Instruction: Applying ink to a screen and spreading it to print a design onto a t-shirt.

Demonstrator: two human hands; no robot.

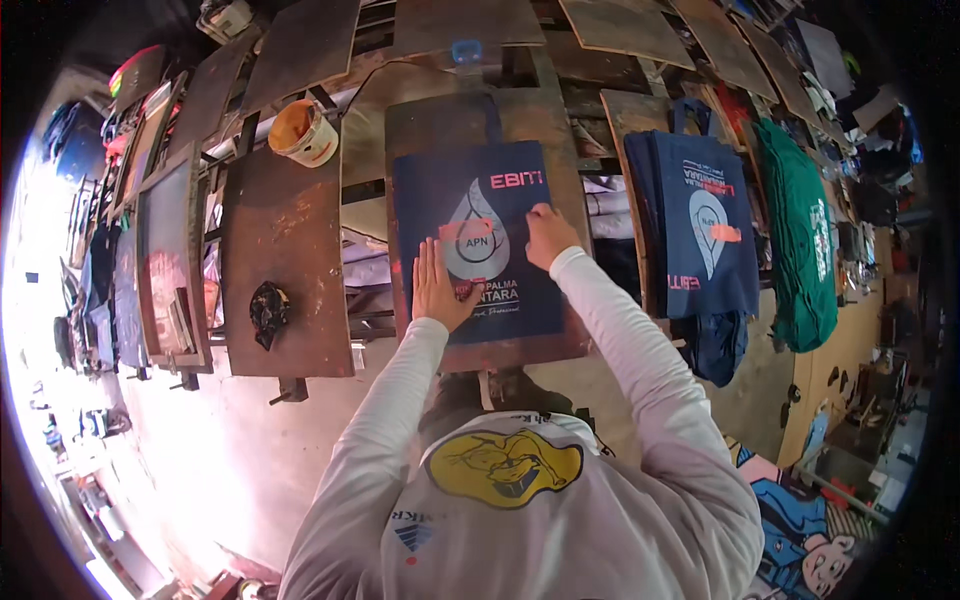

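Note:
A dark blue cloth bag [500, 200] with a white drop-shaped print and red lettering lies flat on a brown board [465, 120] in front of me. My left hand [437, 288] rests flat on the bag's lower left part, fingers together and stretched. My right hand [549, 234] presses on the bag's right edge with its fingers bent down. Neither hand grips anything.
A second printed blue bag [705, 225] lies on the board to the right, with a green bag [800, 240] beyond it. On the left stand a brown board [290, 260] with a black rag [268, 308], an orange paint tub [302, 131] and a printing screen frame [172, 265].

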